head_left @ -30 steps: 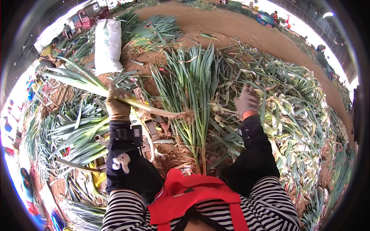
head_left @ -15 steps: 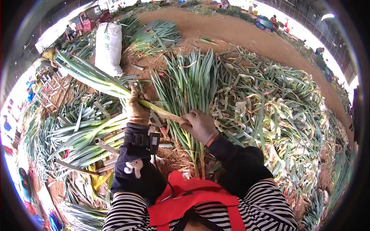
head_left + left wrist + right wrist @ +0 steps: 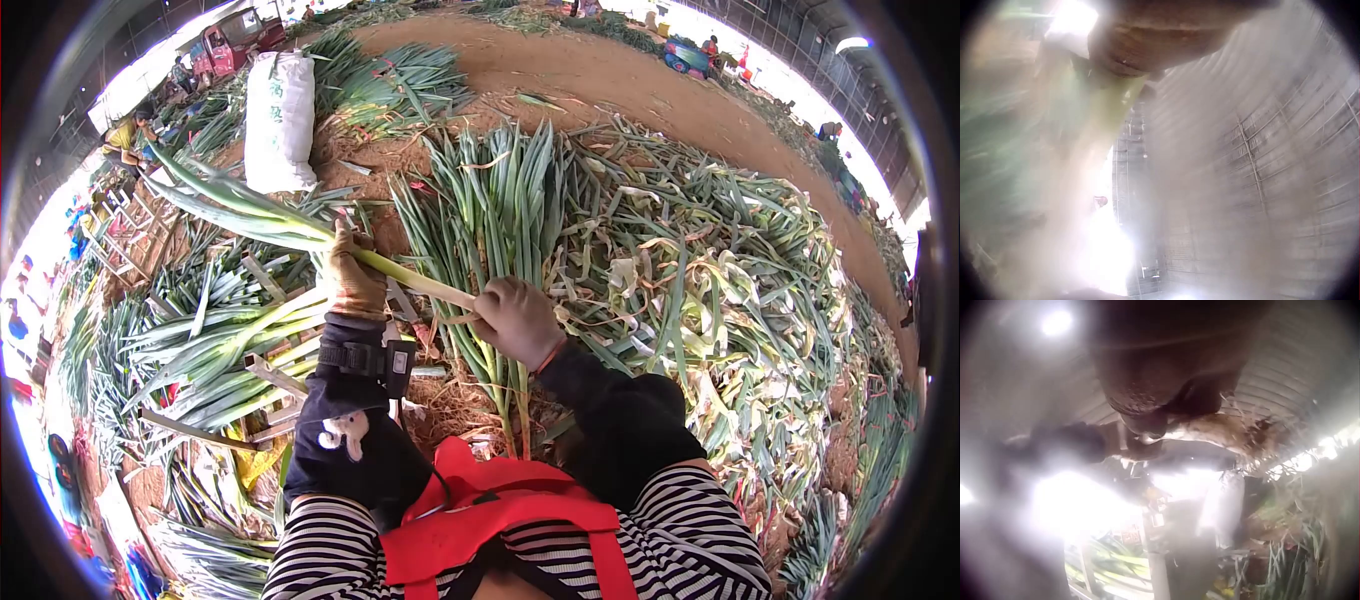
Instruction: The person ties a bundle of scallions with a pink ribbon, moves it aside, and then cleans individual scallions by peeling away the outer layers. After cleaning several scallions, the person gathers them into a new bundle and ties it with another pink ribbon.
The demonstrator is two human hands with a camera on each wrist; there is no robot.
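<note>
A long green onion (image 3: 420,282) lies across the front of the body, its green leaves toward the upper left. My gloved left hand (image 3: 352,275) grips its stalk. My gloved right hand (image 3: 520,322) pinches the pale lower end, where a strip of skin hangs beside the fingers. In the right wrist view the fingers of the right hand (image 3: 1160,394) are on the pale stalk (image 3: 1210,430), with roots to the right. The left wrist view is blurred; part of the left hand (image 3: 1160,37) shows over the stalk (image 3: 1113,103). Beneath the hands lies a bundle of green onions (image 3: 505,200).
A wide heap of stripped leaves (image 3: 740,290) covers the ground at right. Trimmed green onions (image 3: 215,340) rest on a wooden rack at left. A white sack (image 3: 281,120) stands at the upper left, near more onions and a red vehicle (image 3: 238,40). Other people are farther off.
The left hand has moved right with the onion. The right hand has come from the right to the onion's root end and now pinches it; a strip of skin has come away there.
</note>
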